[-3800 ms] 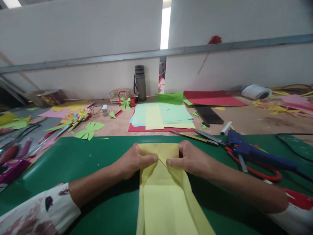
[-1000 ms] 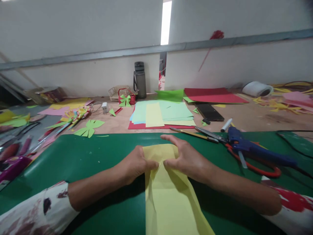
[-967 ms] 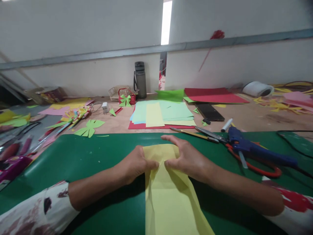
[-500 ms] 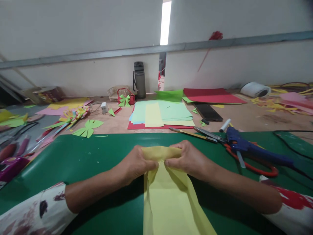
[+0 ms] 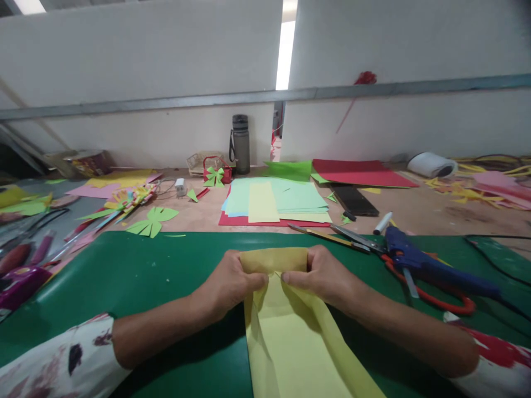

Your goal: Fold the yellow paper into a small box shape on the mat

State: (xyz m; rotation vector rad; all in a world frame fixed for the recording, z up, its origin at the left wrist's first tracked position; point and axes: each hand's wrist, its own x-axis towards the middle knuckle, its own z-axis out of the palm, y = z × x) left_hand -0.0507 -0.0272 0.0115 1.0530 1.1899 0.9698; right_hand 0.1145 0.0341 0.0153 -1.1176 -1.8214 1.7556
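A long sheet of yellow paper (image 5: 294, 342) stretches toward me over the green mat (image 5: 174, 354), creased along its sides. Its far end is folded up into a band. My left hand (image 5: 234, 279) pinches the left side of that band, thumb on the near face and fingers hidden behind. On the right side, my right hand (image 5: 321, 276) grips the paper the same way. The two thumbs point at each other with a small gap between them, where the paper puckers.
Right of my hands lie a blue glue gun (image 5: 435, 262), red-handled scissors (image 5: 448, 304), a pencil (image 5: 332, 239) and a white marker (image 5: 382, 223). Stacked coloured paper (image 5: 294, 196), a phone (image 5: 354, 199) and a bottle (image 5: 240, 143) are farther back. Green cutouts (image 5: 152, 221) lie left.
My view has tilted up slightly, so the bench items appear lower. Both hands keep their pinch on the yellow paper, whose near end has shifted slightly right.
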